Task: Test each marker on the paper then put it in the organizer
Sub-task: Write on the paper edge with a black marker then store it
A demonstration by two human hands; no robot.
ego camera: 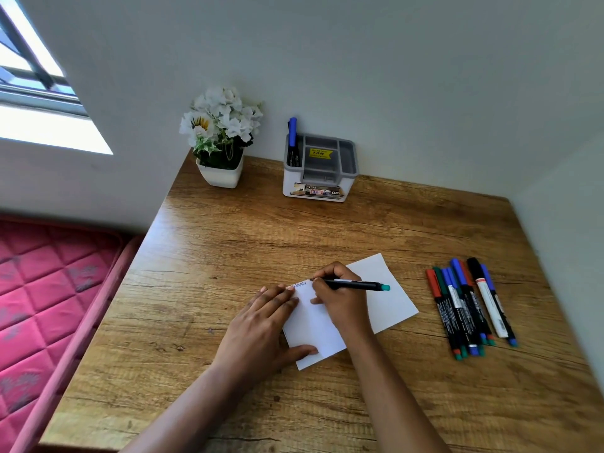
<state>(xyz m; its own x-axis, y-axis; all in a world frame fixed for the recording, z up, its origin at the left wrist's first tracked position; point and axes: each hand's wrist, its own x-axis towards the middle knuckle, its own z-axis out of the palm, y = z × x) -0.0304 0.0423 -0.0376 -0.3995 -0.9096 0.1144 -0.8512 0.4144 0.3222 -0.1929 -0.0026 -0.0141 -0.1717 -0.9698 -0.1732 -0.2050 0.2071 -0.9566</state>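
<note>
A white sheet of paper lies on the wooden table, with small scribbles near its top left edge. My right hand grips a black marker with a teal end, its tip touching the paper by the scribbles. My left hand lies flat on the paper's left edge, fingers apart, thumb on the sheet. Several capped markers, red, green, blue and black, lie in a bunch to the right. A grey and white organizer stands at the back by the wall, with one blue-capped marker upright in its left compartment.
A white pot of white flowers stands at the table's back left corner. Walls close in behind and to the right. A pink quilted mattress lies left of the table, under a window.
</note>
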